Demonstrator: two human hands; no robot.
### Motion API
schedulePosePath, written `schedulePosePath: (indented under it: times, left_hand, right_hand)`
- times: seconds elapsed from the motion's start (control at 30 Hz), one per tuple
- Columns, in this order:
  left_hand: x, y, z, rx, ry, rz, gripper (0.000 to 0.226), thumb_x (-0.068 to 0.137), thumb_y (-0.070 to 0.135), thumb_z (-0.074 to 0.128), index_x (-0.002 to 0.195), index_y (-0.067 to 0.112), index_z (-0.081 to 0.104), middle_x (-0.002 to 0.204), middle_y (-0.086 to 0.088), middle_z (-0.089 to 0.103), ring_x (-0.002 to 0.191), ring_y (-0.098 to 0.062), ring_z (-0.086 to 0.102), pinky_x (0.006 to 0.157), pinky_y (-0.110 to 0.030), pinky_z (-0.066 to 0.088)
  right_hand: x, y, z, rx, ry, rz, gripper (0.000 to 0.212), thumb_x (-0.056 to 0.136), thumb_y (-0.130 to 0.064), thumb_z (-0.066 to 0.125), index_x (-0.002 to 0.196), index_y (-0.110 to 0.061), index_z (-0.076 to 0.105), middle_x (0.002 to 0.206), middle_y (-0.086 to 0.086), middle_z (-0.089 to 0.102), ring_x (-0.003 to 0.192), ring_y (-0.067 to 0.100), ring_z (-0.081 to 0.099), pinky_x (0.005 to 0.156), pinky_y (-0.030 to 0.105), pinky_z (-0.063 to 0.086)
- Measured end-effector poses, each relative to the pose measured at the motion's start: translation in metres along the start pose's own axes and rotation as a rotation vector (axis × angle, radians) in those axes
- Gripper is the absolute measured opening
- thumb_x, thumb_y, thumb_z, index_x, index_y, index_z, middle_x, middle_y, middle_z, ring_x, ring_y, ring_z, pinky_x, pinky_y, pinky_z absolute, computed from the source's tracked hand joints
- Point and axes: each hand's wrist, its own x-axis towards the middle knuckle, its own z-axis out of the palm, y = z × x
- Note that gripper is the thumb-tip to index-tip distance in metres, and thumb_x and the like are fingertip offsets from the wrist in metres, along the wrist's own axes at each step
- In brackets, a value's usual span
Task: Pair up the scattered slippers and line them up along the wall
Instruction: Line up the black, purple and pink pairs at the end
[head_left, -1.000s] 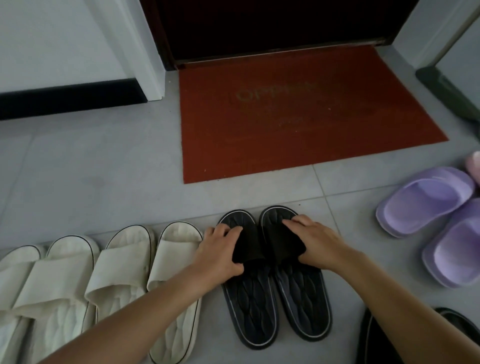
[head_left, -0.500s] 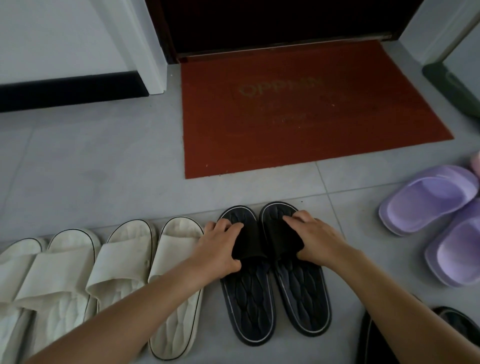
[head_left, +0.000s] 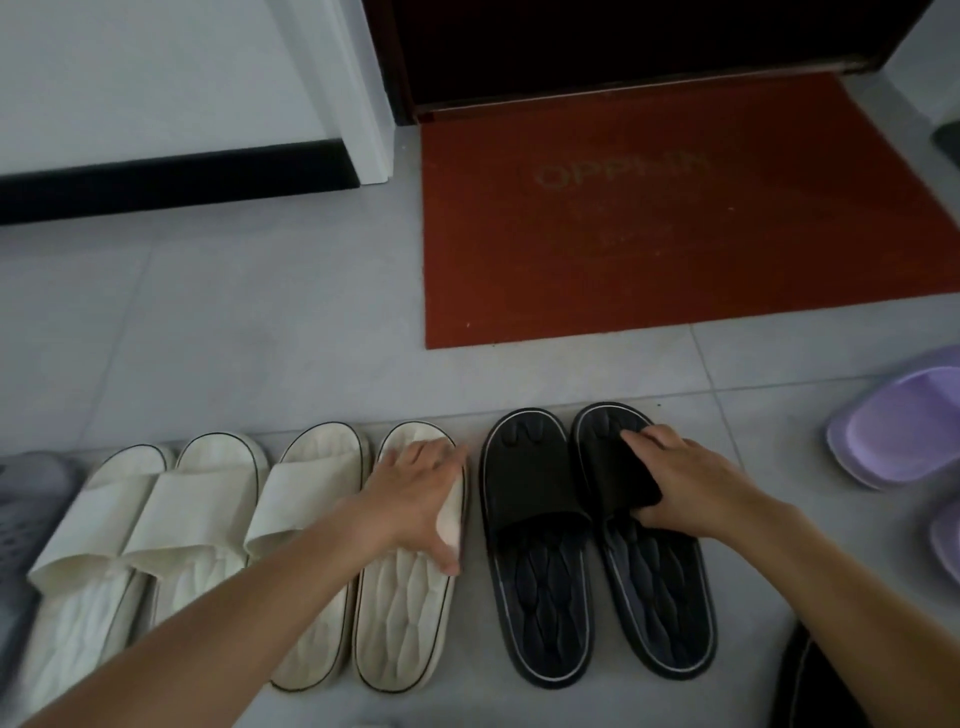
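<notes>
Head view: left hand (head_left: 415, 499) flat on cream slipper (head_left: 405, 597); right hand (head_left: 675, 483) grips black slipper (head_left: 649, 571) beside purple slipper (head_left: 893, 426).

Four cream slippers (head_left: 171, 525) side by side at 8 o'clock, making two pairs. Two black slippers (head_left: 540, 551) together at 5 o'clock, one pair. Two purple slippers (head_left: 898, 426) at 3 o'clock, the nearer one cut off by the frame edge. One grey slipper (head_left: 23, 525) at 9 o'clock, possibly with a mate hidden beyond the edge. One red doormat (head_left: 675, 218) at 1 o'clock. Two hands: left hand (head_left: 418, 499), right hand (head_left: 685, 480).
</notes>
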Motion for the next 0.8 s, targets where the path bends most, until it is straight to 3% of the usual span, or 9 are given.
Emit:
schedulePosePath:
  times: [0.13, 0.23, 0.33, 0.47, 0.6, 0.8]
  left_hand:
    - [-0.004, -0.011, 0.006, -0.021, 0.078, -0.04, 0.108, 0.059, 0.064, 0.069, 0.145, 0.029, 0.014, 0.152, 0.001, 0.024, 0.137, -0.028, 0.027, 0.108, -0.047, 0.032]
    - [-0.001, -0.011, 0.006, -0.037, 0.09, -0.069, 0.105, 0.057, 0.062, 0.07, 0.143, 0.029, 0.019, 0.148, 0.002, 0.03, 0.135, -0.027, 0.031, 0.103, -0.048, 0.038]
    - [0.001, -0.01, 0.006, -0.051, 0.052, -0.086, 0.115, 0.052, 0.069, 0.069, 0.143, 0.027, 0.014, 0.15, -0.001, 0.024, 0.136, -0.031, 0.026, 0.105, -0.051, 0.035]
    - [0.007, 0.016, -0.005, -0.125, 0.098, 0.018, 0.127, 0.051, 0.081, 0.06, 0.149, 0.025, 0.001, 0.158, -0.004, 0.009, 0.144, -0.03, 0.013, 0.116, -0.05, 0.017]
    - [0.021, 0.047, -0.013, -0.096, 0.189, 0.168, 0.104, 0.067, 0.066, 0.06, 0.15, 0.026, 0.011, 0.154, -0.003, 0.025, 0.139, -0.024, 0.028, 0.115, -0.041, 0.023]
    - [0.021, 0.041, -0.008, -0.124, 0.222, 0.134, 0.094, 0.066, 0.055, 0.063, 0.147, 0.029, 0.021, 0.139, 0.001, 0.038, 0.128, -0.022, 0.038, 0.106, -0.035, 0.032]
  right_hand:
    - [0.002, -0.003, -0.001, -0.004, -0.012, 0.01, 0.099, 0.072, -0.049, 0.066, 0.15, -0.026, 0.011, 0.15, -0.001, 0.02, 0.128, 0.023, 0.042, 0.101, 0.034, 0.042]
    - [0.002, 0.0, -0.003, 0.014, -0.017, 0.016, 0.099, 0.07, -0.048, 0.068, 0.15, -0.026, 0.013, 0.149, -0.002, 0.023, 0.125, 0.023, 0.045, 0.101, 0.034, 0.042]
    - [0.002, -0.001, -0.003, 0.023, -0.009, 0.019, 0.098, 0.07, -0.049, 0.068, 0.149, -0.026, 0.015, 0.148, -0.001, 0.024, 0.123, 0.023, 0.047, 0.1, 0.034, 0.043]
    - [0.0, 0.0, -0.001, 0.03, 0.01, 0.025, 0.097, 0.069, -0.047, 0.068, 0.148, -0.027, 0.017, 0.147, -0.001, 0.026, 0.122, 0.023, 0.048, 0.099, 0.034, 0.043]
    - [0.0, 0.0, -0.002, 0.061, 0.014, 0.026, 0.096, 0.068, -0.044, 0.069, 0.148, -0.028, 0.019, 0.147, -0.002, 0.026, 0.122, 0.023, 0.048, 0.097, 0.033, 0.043]
    - [0.001, -0.005, 0.002, 0.115, 0.015, 0.007, 0.096, 0.068, -0.044, 0.069, 0.148, -0.028, 0.02, 0.147, -0.001, 0.025, 0.124, 0.024, 0.046, 0.1, 0.035, 0.043]
